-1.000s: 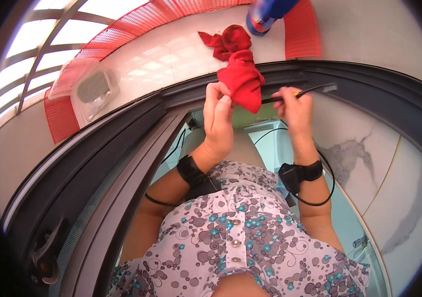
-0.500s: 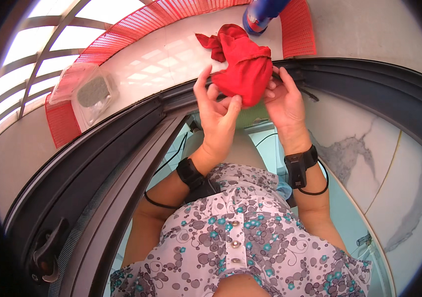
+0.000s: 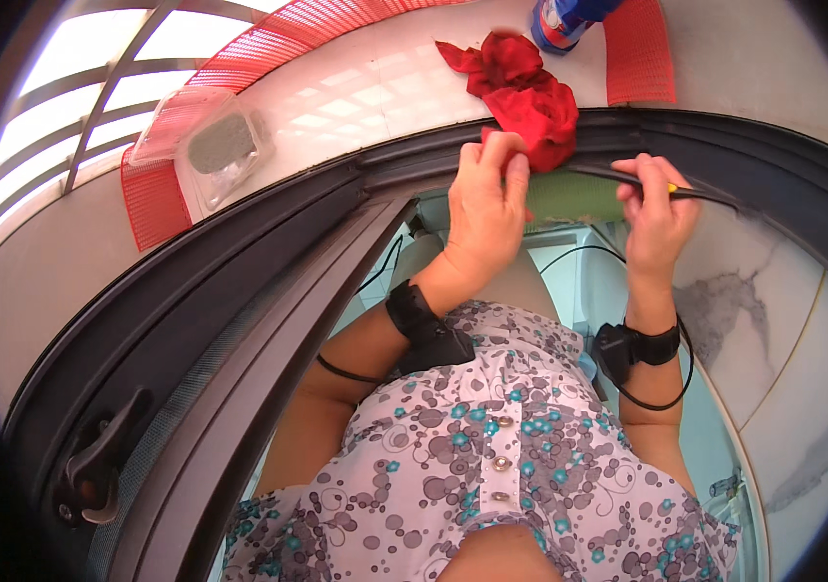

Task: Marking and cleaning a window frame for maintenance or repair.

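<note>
A crumpled red cloth [image 3: 535,112] lies over the white ledge and the dark window frame. My left hand [image 3: 491,209] has its fingers closed on the cloth's near edge. To its right, my right hand [image 3: 661,218] grips a thin black tool [image 3: 707,197] with a small yellow band. The tool's slender end points left, toward the cloth; I cannot make out its kind. A blue bottle [image 3: 561,24] with a coloured label stands just beyond the cloth.
The dark window frame [image 3: 268,218] curves across, with a handle [image 3: 98,475] at lower left. Red mesh [image 3: 642,53] edges the ledge. A clear plastic container [image 3: 225,145] with something greyish-green stands at left. A green surface [image 3: 579,199] lies below the cloth, and marbled wall [image 3: 724,310] at right.
My hands have moved apart, the right one off to the right with the black tool. The cloth has slumped from a held-up bundle into loose folds, its near edge still in my left hand.
</note>
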Demonstrator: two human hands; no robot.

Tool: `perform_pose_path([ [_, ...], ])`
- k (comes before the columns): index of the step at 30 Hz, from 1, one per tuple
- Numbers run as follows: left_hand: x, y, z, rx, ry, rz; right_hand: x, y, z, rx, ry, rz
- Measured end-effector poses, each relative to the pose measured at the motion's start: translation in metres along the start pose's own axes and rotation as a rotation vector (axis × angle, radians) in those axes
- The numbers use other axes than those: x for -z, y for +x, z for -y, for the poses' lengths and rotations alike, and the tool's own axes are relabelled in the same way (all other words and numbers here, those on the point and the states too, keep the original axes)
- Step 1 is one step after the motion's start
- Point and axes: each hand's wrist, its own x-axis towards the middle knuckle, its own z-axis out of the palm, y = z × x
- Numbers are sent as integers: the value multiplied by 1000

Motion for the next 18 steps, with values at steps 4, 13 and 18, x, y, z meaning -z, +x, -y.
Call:
perform_pose_path([
  [4, -4, -4, -1, -263, -32, -12, -21, -6, -13, -462, 440, 225],
  [13, 32, -19, 23, -910, 295, 245, -58, 10, -29, -560, 709, 528],
  [18, 56, -33, 50, -957, 523, 318, -82, 21, -15, -67, 224, 1029],
])
